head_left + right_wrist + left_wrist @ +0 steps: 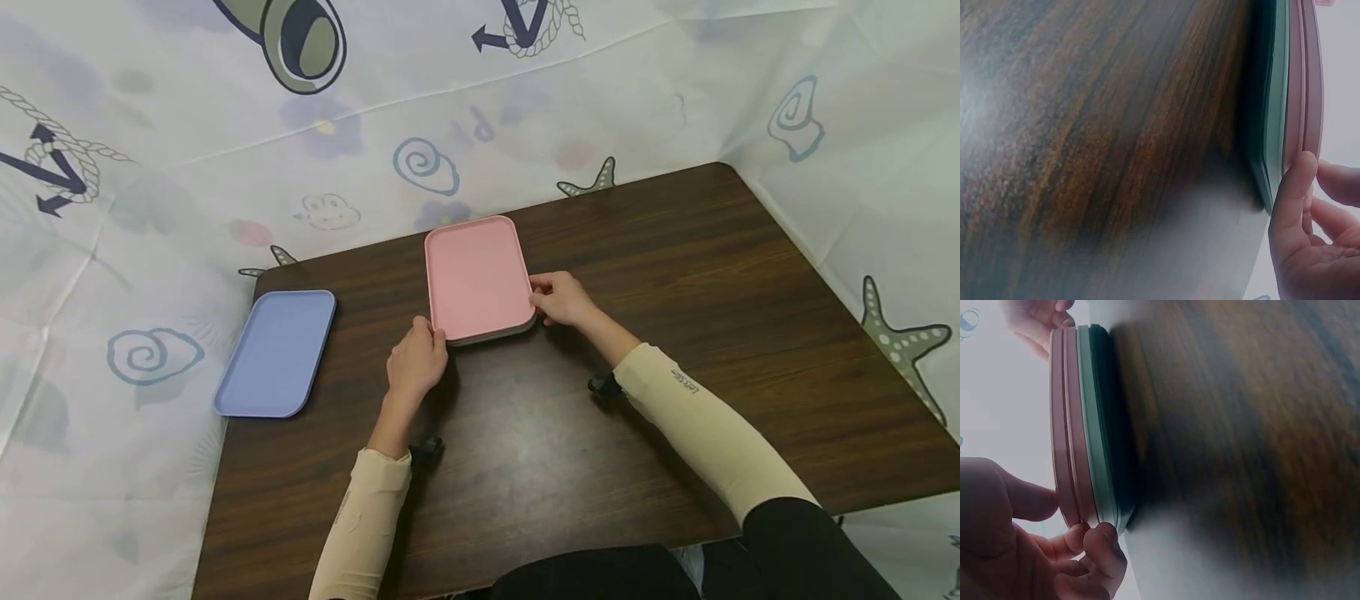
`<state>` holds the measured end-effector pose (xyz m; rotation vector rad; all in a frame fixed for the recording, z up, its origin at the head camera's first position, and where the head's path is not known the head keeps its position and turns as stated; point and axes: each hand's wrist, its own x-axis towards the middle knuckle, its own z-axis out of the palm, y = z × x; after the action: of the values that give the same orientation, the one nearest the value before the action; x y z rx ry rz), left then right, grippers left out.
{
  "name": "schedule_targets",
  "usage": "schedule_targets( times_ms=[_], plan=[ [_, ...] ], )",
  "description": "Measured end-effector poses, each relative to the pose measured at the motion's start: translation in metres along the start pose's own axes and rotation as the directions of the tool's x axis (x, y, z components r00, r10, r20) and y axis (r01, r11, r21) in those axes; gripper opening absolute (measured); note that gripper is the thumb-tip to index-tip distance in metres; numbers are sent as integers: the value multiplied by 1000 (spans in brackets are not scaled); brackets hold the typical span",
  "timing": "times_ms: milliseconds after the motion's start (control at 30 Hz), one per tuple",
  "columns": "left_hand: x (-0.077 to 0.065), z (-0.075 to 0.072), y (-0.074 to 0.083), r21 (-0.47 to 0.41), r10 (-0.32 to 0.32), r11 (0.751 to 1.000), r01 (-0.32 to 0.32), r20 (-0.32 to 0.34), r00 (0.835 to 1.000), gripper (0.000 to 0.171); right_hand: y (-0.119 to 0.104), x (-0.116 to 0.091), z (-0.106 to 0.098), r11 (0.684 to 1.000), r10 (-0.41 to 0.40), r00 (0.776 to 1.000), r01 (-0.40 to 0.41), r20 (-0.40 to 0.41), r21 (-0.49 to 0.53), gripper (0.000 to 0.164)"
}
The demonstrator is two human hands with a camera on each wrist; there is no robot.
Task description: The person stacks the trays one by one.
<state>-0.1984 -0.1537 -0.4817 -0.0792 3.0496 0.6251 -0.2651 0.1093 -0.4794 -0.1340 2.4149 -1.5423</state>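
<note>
Reads "Let's Slim" in dk. lettering (684, 382) on R cream sleeve (712, 437), running lengthwise. Shows dk. print (342, 506) on L cream sleeve (365, 525) too, but too sm. to read. Bears faint marks (472, 125), poss. "ld", on wall cloth (637, 83); can't confirm.

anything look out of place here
Mainly the blue tray: its near left corner seems to poke slightly past the left edge of the table, so it looks poorly placed. The pink-topped stack looks fairly even; no spill or damage shows.
</note>
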Motion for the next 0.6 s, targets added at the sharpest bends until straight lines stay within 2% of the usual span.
schedule_targets(
  times_ms=[267,467,600],
  plan=[
    [0,0,0,-3,-1,1000,1,9,1000,27,-1,-1,-1,1000,-6,1000,6,-7,-10,43],
    [-3,-2,-3,-39,19,999,-19,15,1000,26,-5,-6,0,999,24,1000,-25,-14,-44,46],
    [-5,-4,-8,-52,57,997,-55,27,998,30,-10,-12,2,998,44,995,-48,-85,-37,52]
  ],
)
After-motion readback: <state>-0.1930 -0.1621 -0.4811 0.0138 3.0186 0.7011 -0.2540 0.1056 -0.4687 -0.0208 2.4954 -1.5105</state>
